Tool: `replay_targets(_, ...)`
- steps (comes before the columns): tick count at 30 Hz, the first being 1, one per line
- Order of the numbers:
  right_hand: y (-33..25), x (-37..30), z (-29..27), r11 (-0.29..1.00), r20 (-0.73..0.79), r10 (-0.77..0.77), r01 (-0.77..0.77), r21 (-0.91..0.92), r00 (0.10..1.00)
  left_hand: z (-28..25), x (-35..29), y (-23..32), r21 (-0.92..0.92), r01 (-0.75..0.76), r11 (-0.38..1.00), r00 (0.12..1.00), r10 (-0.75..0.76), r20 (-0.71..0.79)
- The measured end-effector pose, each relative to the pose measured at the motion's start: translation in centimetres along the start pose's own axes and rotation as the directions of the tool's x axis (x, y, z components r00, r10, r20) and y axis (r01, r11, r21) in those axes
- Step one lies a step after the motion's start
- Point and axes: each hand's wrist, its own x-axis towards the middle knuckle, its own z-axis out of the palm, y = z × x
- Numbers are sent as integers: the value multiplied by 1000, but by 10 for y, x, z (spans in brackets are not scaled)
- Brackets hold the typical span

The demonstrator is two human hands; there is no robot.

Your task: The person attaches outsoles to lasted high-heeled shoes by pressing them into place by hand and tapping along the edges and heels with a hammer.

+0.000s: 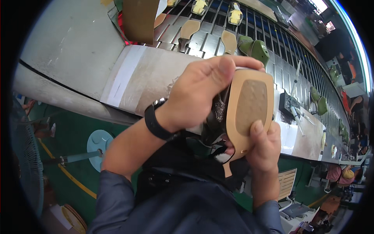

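Left hand is wrapping the toe end of the shoe, fingers clamped over it, close together. Right hand is pinching the shoe's lower right edge, thumb pressing on the tan sole, other fingers mostly hidden. Shoe is sitting center-right of frame, bottom facing camera, darker brown rounded panel, dark glossy upper showing left.

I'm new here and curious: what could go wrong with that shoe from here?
The tan sole could end up crooked on the dark upper if the left hand, at its broad end, and the right hand, thumb on the sole, push unevenly. Held in the air, the shoe might also drop if the grip slips.
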Motion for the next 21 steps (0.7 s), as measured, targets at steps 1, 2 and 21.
replay_targets(1,-3,10,-3,999,-48,31,-32,-15,998,-6,5,-3,-4,-1,1000,1000,1,-4)
replay_targets(2,-2,16,-11,1000,6,22,-22,3,1000,-11,9,-4,20,1,1000,999,-2,38)
replay_targets(21,4,-17,-84,967,-286,-96,21,-254,953,6,15,-39,333,-153,930,976,90,197)
